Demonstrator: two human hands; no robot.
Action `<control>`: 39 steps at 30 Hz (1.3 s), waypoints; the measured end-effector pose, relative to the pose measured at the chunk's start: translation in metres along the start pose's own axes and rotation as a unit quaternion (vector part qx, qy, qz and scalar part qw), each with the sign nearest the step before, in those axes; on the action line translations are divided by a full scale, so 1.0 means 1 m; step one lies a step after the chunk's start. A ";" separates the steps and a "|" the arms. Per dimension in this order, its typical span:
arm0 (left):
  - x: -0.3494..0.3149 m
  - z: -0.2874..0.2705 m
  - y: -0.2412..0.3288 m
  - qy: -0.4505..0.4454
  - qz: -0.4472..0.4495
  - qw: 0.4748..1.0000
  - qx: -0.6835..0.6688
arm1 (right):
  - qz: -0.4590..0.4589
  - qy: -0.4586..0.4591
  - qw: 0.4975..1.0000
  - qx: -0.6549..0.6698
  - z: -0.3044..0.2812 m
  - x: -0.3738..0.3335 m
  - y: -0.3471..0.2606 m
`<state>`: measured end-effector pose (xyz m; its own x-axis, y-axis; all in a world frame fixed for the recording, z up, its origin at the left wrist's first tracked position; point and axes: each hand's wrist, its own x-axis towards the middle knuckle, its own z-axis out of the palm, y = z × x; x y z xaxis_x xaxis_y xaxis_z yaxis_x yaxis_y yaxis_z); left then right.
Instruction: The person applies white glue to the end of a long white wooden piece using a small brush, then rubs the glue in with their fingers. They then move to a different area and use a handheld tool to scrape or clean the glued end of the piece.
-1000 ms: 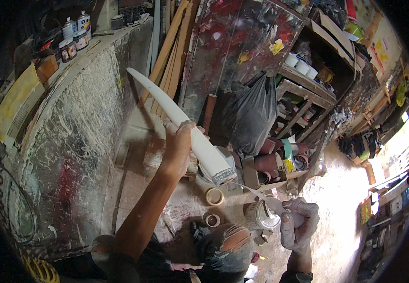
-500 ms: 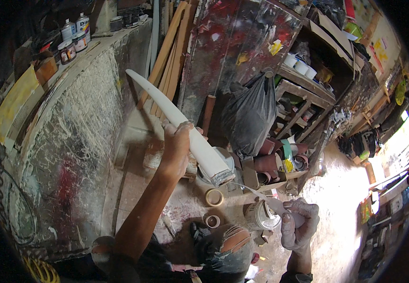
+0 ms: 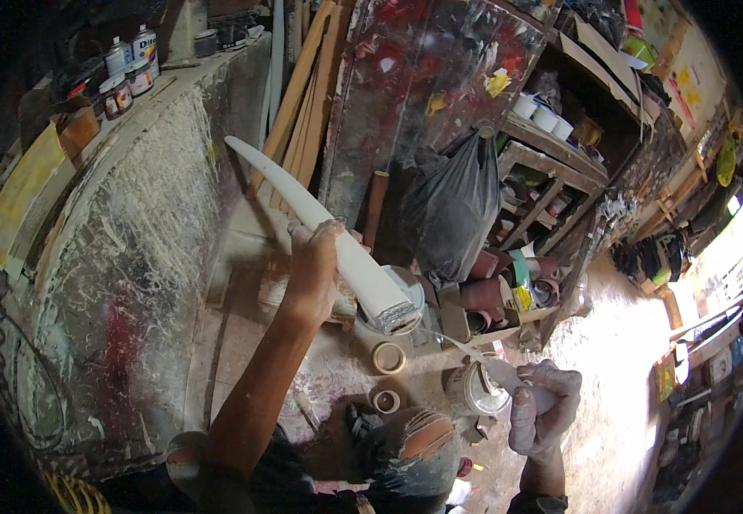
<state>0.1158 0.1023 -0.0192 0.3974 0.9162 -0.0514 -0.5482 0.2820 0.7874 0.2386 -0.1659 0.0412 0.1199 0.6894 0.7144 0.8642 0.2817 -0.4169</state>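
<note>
My left hand (image 3: 311, 274) is closed around the middle of a long white tusk-shaped piece (image 3: 371, 278). Its narrow curved tip points to the upper left, and its wide, ragged-edged butt lies toward the lower right. My right hand (image 3: 545, 407), dusted with pale powder, pinches a pale strip (image 3: 493, 368) that looks like masking tape. From those fingers the strip narrows to a thin line reaching up to the tusk's butt end; whether it sticks there is too fine to tell. Below the butt, two tape rolls (image 3: 388, 358) lie on the floor.
A white tub (image 3: 479, 390) stands beside my right hand. Farther off are a low stool (image 3: 273, 295), a box of sandpaper rolls (image 3: 483, 295) and a hanging black bag (image 3: 450, 214). Cans (image 3: 144, 51) line the ledge at left; wooden strips (image 3: 299, 111) lean behind the tusk.
The tusk-shaped piece and my left hand have shifted slightly left, its tip dipping a little. My right hand keeps its grip on the strip with hardly any movement.
</note>
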 end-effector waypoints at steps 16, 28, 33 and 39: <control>-0.003 0.003 0.001 0.009 -0.003 1.000 0.008 | 0.052 0.009 0.999 -0.005 0.005 -0.007 0.001; -0.002 0.000 0.000 -0.002 0.001 1.000 0.006 | 0.051 0.017 0.998 0.032 0.011 -0.014 0.000; -0.001 0.002 0.001 0.015 -0.007 1.000 0.008 | 0.056 0.031 0.998 -0.006 0.010 -0.014 -0.001; -0.002 0.002 0.002 0.006 0.002 1.000 -0.011 | 0.073 0.036 0.997 -0.014 0.009 -0.013 -0.003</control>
<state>0.1155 0.1006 -0.0163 0.3859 0.9208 -0.0561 -0.5657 0.2842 0.7741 0.2299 -0.1695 0.0278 0.2791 0.6711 0.6868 0.8486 0.1623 -0.5036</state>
